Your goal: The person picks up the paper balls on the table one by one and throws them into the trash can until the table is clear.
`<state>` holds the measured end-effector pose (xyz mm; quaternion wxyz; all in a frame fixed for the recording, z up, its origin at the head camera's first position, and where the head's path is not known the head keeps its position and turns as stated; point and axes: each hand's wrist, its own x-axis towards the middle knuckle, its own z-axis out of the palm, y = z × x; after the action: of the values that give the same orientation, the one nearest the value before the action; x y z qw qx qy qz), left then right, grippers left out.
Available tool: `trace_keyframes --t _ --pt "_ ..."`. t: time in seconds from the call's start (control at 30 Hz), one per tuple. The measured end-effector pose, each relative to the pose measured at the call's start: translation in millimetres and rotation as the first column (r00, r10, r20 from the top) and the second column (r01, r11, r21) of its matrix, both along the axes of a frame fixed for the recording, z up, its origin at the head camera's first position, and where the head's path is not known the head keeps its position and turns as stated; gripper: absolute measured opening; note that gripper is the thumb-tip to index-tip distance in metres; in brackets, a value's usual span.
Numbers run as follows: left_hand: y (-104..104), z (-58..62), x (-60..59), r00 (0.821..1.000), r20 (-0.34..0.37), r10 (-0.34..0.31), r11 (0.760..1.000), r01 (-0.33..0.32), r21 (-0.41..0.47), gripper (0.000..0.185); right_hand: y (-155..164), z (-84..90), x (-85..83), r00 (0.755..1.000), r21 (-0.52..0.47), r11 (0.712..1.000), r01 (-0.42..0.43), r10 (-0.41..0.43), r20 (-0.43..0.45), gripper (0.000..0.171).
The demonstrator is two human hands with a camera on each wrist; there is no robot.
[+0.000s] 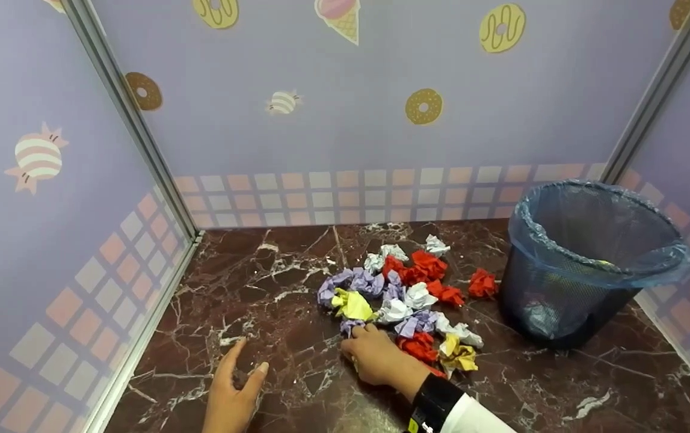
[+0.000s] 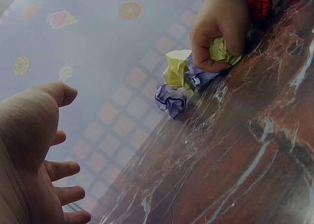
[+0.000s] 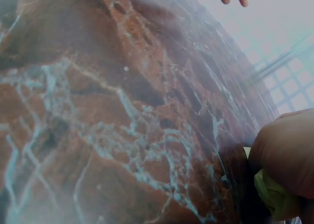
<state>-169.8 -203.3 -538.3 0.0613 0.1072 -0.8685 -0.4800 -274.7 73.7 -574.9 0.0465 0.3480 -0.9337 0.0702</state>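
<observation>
Lilac sweets-patterned walls (image 1: 345,138), marble tabletop (image 1: 272,282)

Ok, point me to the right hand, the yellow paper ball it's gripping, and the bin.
right hand (image 1: 375,359), head view, back of the hand
yellow paper ball (image 2: 222,51), left wrist view, the part showing under the fingers
bin (image 1: 567,294), head view, mesh wall

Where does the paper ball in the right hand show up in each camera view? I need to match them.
Head: hidden under the right hand, at the pile's near edge.
Left wrist: yellow-green paper ball in the curled fingers, top centre-right.
Right wrist: bottom right, below the knuckles.
Shared landmark: the marble tabletop.
</observation>
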Motion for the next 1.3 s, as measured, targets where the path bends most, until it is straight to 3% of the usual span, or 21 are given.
trace_keyframes --t 0.27,0.47,0.63,0.83,1.07,1.3 --pt "6 -3.9 2.1 0.998 -0.067 0.007 1.0 -0.006 0.023 0.073 -3 -2.0 1.0 1.0 0.014 1.0 0.009 -0.008 -0.028 0.019" --pt "9 -6.0 1.7 0.998 -0.06 0.001 1.0 0.0 0.019 0.073 -3 2.8 1.6 0.996 0.042 0.998 -0.041 0.044 -0.077 0.018" --pt "10 -9.7 1.4 0.995 -0.1 -0.011 1.0 0.012 0.006 0.071 1 10.9 0.5 0.994 0.011 0.994 -0.105 0.105 -0.021 0.027" --pt "11 -9.4 0.5 0.997 -0.072 -0.035 0.999 0.035 0.001 0.074 1 28.3 -1.8 0.981 -0.046 0.98 -0.194 0.194 -0.006 0.034" --pt "17 -5.2 -2.0 0.997 -0.057 -0.057 0.998 0.057 0.004 0.075 4 52.9 -5.1 0.943 -0.056 0.945 -0.323 0.327 0.067 0.04" --pt "31 8.8 -16.1 0.988 -0.116 -0.104 0.995 0.103 -0.012 0.072 15 89.1 -6.7 0.952 0.026 0.955 -0.295 0.292 0.091 0.043"
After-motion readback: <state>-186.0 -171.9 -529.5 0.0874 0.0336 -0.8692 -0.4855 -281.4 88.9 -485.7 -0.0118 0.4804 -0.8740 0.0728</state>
